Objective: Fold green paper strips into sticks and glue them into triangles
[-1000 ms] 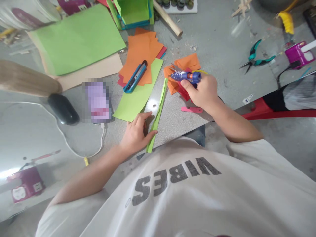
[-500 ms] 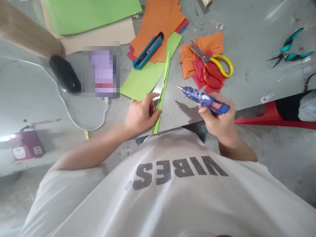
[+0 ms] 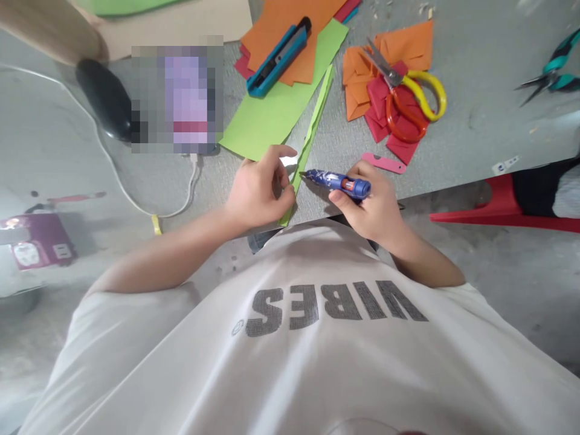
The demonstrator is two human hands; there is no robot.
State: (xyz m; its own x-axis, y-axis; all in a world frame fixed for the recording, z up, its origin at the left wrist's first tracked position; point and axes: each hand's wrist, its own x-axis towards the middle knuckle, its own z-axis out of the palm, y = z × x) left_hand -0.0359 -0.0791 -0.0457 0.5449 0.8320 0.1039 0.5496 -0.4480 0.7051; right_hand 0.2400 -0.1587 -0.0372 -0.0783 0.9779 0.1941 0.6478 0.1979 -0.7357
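Note:
A narrow folded green paper strip slants across the grey table. My left hand rests on its lower end, with thumb and bent forefinger closed at the strip. In my right hand is a thick blue pen with white markings and a reddish part near its rear. The pen's tip is at the strip's right edge, close to my left thumb; whether it touches is hard to see. A wider green paper sheet lies beyond my left hand.
A blue utility knife lies on orange paper. Scissors rest on folded orange and red paper pieces. Near my right hand is a flat pink piece. Pliers, a blurred phone and its cable are farther out.
My right hand has moved left with the pen, bringing its tip from open table to the green strip. The pink piece now shows. My left hand stays at the strip.

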